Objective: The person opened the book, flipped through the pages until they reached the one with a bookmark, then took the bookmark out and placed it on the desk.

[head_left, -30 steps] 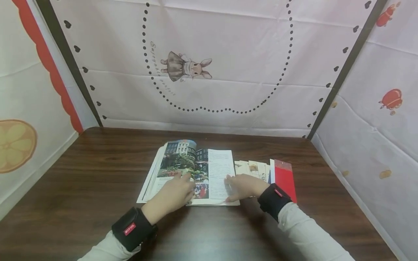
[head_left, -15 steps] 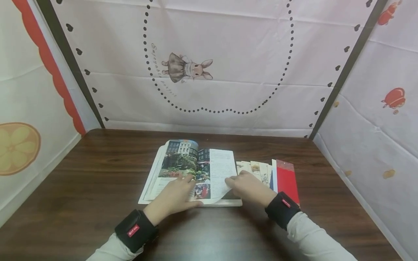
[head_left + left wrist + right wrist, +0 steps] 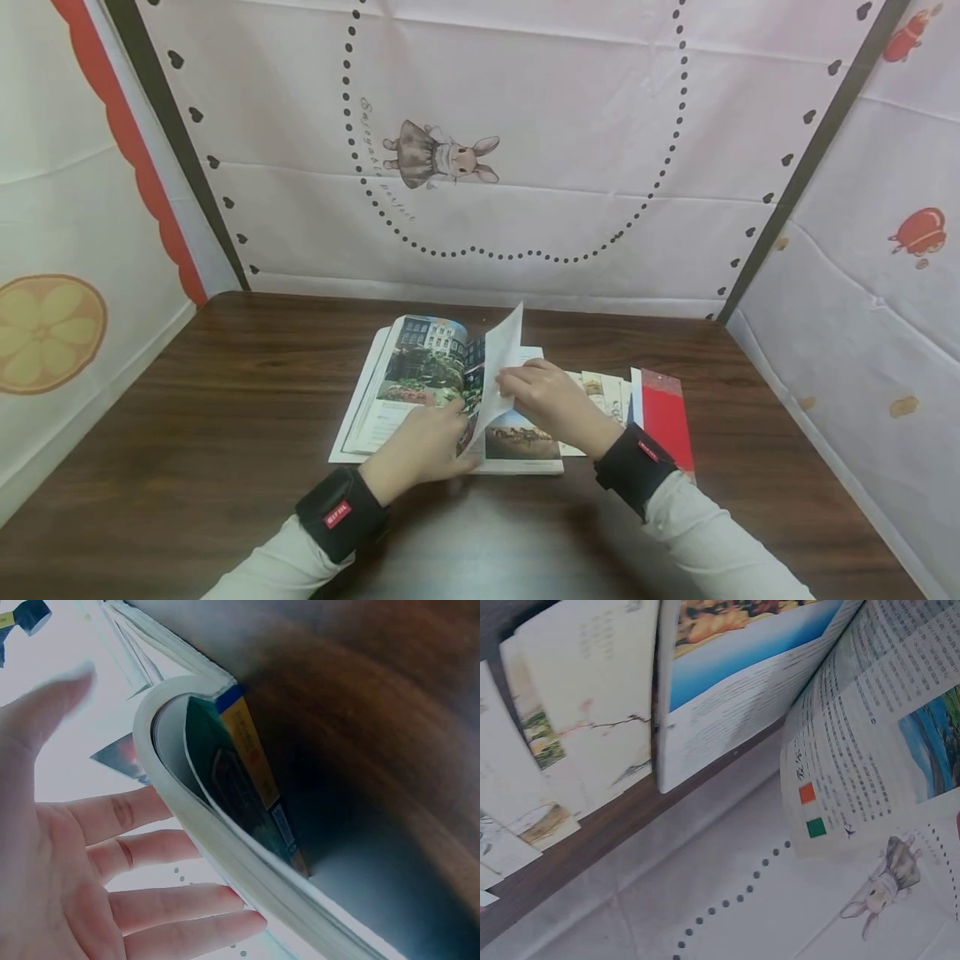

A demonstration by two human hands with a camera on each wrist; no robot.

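An open magazine (image 3: 420,367) with photo-filled pages lies on the wooden table. One page (image 3: 501,358) stands raised above its right half, and the fingers of my right hand (image 3: 558,404) pinch it at the edge. My left hand (image 3: 423,442) rests on the left half near the spine, thumb toward the lower edge. In the left wrist view that hand's fingers (image 3: 165,907) extend straight against the curved stack of pages (image 3: 225,847). The right wrist view shows the lifted page's printed text (image 3: 855,735); the right hand itself is out of that view.
Several cream illustrated cards (image 3: 603,392) lie just right of the magazine, partly behind the right hand. Beside them is a red booklet (image 3: 663,412). The dark wooden table (image 3: 225,400) is enclosed by patterned white cloth walls (image 3: 570,150).
My right hand has taken hold of the right page and lifted it upright toward the left, uncovering another photo page. The left hand stays on the left half, thumb now spread.
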